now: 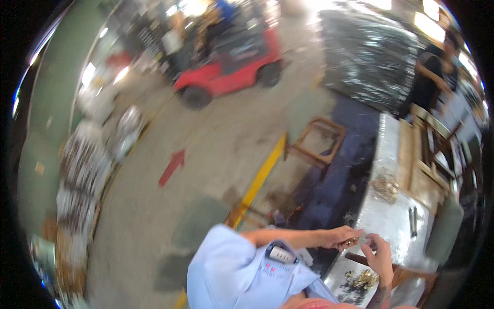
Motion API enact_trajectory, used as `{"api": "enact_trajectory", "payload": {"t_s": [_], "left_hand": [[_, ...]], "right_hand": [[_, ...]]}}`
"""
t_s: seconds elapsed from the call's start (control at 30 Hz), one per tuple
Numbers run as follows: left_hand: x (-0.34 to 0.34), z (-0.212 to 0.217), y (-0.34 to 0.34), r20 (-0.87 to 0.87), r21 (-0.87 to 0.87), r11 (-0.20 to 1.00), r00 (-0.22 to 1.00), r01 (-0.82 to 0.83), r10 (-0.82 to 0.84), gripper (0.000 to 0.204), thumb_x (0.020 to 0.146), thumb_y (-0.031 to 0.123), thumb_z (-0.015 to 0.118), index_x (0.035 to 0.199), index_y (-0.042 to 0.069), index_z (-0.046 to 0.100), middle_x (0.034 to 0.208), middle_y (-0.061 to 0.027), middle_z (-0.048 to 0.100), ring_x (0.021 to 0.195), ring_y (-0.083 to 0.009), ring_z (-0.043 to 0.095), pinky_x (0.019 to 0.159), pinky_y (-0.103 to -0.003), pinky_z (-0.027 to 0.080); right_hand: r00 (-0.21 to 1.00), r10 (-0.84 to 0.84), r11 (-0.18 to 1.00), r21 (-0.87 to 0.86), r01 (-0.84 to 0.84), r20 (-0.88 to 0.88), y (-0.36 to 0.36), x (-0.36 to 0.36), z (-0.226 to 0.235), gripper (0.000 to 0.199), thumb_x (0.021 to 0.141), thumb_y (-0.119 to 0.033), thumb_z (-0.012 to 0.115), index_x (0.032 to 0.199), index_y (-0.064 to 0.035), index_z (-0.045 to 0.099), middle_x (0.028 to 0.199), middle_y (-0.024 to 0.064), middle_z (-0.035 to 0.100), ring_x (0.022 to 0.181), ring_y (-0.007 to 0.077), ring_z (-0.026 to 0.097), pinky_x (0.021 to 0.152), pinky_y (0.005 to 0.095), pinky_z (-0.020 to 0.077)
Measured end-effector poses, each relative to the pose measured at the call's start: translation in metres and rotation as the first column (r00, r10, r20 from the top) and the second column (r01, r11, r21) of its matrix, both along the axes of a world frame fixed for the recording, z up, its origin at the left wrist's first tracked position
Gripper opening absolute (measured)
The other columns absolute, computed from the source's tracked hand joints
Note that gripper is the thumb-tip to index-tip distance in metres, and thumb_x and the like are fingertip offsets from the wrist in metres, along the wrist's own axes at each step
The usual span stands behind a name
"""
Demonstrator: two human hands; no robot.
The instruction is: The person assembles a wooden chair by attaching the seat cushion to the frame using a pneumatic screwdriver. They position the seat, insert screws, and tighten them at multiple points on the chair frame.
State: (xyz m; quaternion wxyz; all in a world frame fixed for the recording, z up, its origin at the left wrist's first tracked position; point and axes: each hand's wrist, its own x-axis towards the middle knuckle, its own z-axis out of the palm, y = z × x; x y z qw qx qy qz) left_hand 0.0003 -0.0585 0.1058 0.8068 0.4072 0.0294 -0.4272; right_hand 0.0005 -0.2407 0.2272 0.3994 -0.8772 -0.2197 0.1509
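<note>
My left hand (337,237) is closed around small brass-coloured metal pieces (352,241) above the near edge of the worktable. Close beside it, my right hand (380,256) has its thumb and fingers bent together at a small pale, clear-looking item (364,240). Blur hides exactly what that item is. Just below my hands, a heap of brass-coloured and black small hardware (360,280) lies on a pale surface. The worktable (363,221) has a shiny, film-like covering.
On the table lie another hardware pile (386,188), two dark rods (413,222) and wooden frame parts (435,149). A wooden frame (319,139) stands on the floor. Beyond are a red forklift (231,69), a film-wrapped stack (368,56), a person (435,77) and wrapped bundles (85,159).
</note>
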Motion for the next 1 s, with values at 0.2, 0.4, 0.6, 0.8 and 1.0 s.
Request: {"api": "enact_trajectory", "payload": {"t_s": [0.2, 0.4, 0.6, 0.8, 1.0], "left_hand": [[0.011, 0.001, 0.002, 0.021, -0.137, 0.99, 0.999, 0.043, -0.041, 0.04, 0.103, 0.046, 0.049, 0.084, 0.012, 0.059, 0.062, 0.0055, 0.041, 0.051, -0.0055, 0.034, 0.047, -0.024, 0.028], [0.009, 0.001, -0.014, 0.062, -0.064, 0.997, 0.998, 0.032, -0.028, 0.037, 0.103, 0.041, 0.05, 0.084, 0.011, 0.059, 0.064, 0.0063, 0.042, 0.052, -0.004, 0.033, 0.047, -0.022, 0.026], [-0.002, 0.018, -0.002, 0.27, 0.053, 0.997, 0.96, 0.063, -0.075, 0.039, 0.105, 0.04, 0.046, 0.083, 0.011, 0.059, 0.065, 0.0048, 0.045, 0.055, -0.0049, 0.037, 0.05, -0.024, 0.03], [0.0, 0.033, 0.006, 0.346, 0.175, 0.974, 0.917, 0.144, -0.198, 0.029, 0.106, 0.034, 0.048, 0.104, 0.007, 0.061, 0.077, 0.0046, 0.051, 0.063, -0.0048, 0.045, 0.056, -0.021, 0.038], [0.006, 0.037, 0.001, 0.166, 0.179, 0.975, 0.972, 0.135, -0.165, 0.027, 0.102, 0.019, 0.056, 0.123, 0.002, 0.052, 0.094, -0.0034, 0.063, 0.074, -0.0092, 0.057, 0.066, -0.023, 0.05]], "right_hand": [[0.985, 0.071, 0.994, 0.073, -0.083, 0.156, -0.007, 0.014, -0.014, 0.017, 0.083, -0.015, 0.072, 0.094, -0.0024, 0.068, 0.071, 0.0141, 0.064, 0.063, 0.0287, 0.063, 0.06, 0.0372, 0.0497], [0.992, 0.024, 0.999, 0.02, -0.026, 0.121, -0.024, 0.005, -0.011, 0.018, 0.082, -0.018, 0.073, 0.091, -0.0034, 0.067, 0.069, 0.0132, 0.063, 0.062, 0.0295, 0.063, 0.059, 0.0396, 0.049], [0.996, 0.029, 0.998, 0.061, -0.033, 0.08, -0.023, 0.002, -0.009, 0.022, 0.082, -0.022, 0.075, 0.093, -0.0042, 0.068, 0.069, 0.0123, 0.063, 0.062, 0.029, 0.063, 0.059, 0.0393, 0.0489], [0.994, -0.003, 0.996, 0.094, -0.007, 0.108, -0.028, 0.006, -0.015, 0.017, 0.084, -0.018, 0.07, 0.092, -0.0029, 0.068, 0.078, 0.0144, 0.068, 0.074, 0.0332, 0.067, 0.067, 0.0418, 0.0521], [0.958, -0.153, 0.987, -0.013, 0.16, 0.241, -0.034, 0.015, -0.019, 0.015, 0.084, -0.017, 0.066, 0.091, -0.0043, 0.07, 0.084, 0.0159, 0.07, 0.08, 0.036, 0.068, 0.071, 0.0432, 0.0533]]}}
